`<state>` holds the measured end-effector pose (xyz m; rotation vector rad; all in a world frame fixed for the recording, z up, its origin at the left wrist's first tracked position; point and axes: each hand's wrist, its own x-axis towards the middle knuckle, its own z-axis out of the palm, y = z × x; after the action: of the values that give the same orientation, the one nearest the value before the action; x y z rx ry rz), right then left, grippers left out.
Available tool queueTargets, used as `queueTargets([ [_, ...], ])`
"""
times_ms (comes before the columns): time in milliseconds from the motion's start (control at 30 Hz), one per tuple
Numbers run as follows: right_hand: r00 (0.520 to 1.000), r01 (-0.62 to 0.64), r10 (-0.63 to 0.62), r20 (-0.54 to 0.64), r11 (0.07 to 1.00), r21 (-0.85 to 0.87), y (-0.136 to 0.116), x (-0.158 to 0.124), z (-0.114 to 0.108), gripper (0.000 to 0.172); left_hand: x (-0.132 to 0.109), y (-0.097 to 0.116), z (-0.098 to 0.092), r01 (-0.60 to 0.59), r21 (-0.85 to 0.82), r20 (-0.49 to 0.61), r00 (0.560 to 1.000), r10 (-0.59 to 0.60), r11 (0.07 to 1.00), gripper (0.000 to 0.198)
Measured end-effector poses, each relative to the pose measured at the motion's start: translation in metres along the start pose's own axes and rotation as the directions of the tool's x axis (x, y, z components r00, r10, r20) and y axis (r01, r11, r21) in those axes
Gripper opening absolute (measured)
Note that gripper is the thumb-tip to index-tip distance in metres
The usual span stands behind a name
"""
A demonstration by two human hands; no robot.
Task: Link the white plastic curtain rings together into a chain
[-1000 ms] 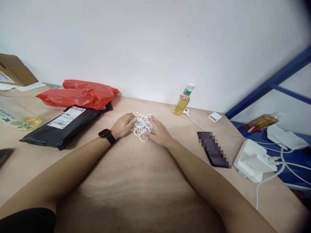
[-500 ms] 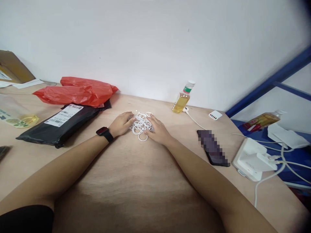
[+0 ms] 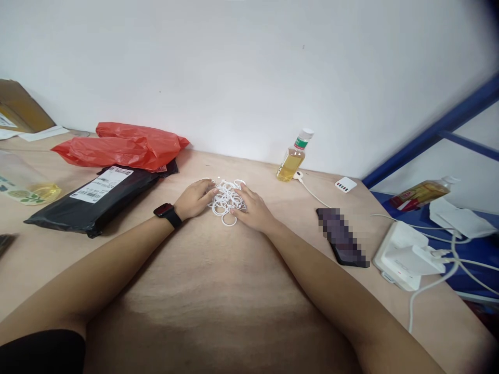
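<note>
- The white rings (image 3: 222, 200) looked like smooth plastic.
- The tabletop (image 3: 195, 270) looked like smooth wood with a faint sheen.
- The red bag (image 3: 120, 149) was crinkled, glossy plastic.
- The black parcel (image 3: 122, 201) had shiny plastic wrapping.
- The box (image 3: 23, 110) looked like matt cardboard.
- The wall (image 3: 226, 78) was smooth and matt.

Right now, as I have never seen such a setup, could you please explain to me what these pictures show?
There is no machine here: a person works with two bare hands. One camera, worn on the head, takes every picture, looking forward and down.

The left hand and the right hand rest open on either side of a pile of white rings on the table. No ring is visibly lifted. A watch is on the left wrist.

To the left lie a red bag and a black parcel; to the right, a bottle and a phone.
</note>
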<state>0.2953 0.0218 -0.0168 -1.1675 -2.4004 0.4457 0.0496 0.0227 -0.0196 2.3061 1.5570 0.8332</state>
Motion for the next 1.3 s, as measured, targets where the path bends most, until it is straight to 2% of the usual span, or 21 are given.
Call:
queueTargets([
  [367,1.0,-0.003,0.002,-0.002,1.0,-0.02,0.0,0.0,0.001,0.068,-0.001,-0.002,0.001,-0.021,-0.001,-0.005,1.0,0.021,1.0,0.066],
  [667,1.0,0.008,-0.009,-0.007,1.0,-0.02,-0.001,0.0,-0.001,0.062,-0.003,0.003,0.002,-0.035,0.108,0.037,0.999,0.032,0.994,0.088],
  [933,0.994,0.09,-0.089,-0.063,0.996,0.01,0.009,0.003,0.003,0.046,-0.001,0.0,0.006,-0.053,0.126,0.033,0.998,0.049,0.991,0.072],
  [1133,0.989,0.108,-0.104,-0.102,0.994,0.031,0.014,0.003,0.005,0.045,0.0,-0.001,0.007,-0.072,0.114,0.015,0.997,0.071,0.991,0.062],
  [1300,0.978,0.111,-0.096,-0.188,0.991,0.069,0.011,0.003,0.003,0.046,0.0,-0.001,0.008,-0.06,0.096,-0.006,0.998,0.061,0.994,0.059],
])
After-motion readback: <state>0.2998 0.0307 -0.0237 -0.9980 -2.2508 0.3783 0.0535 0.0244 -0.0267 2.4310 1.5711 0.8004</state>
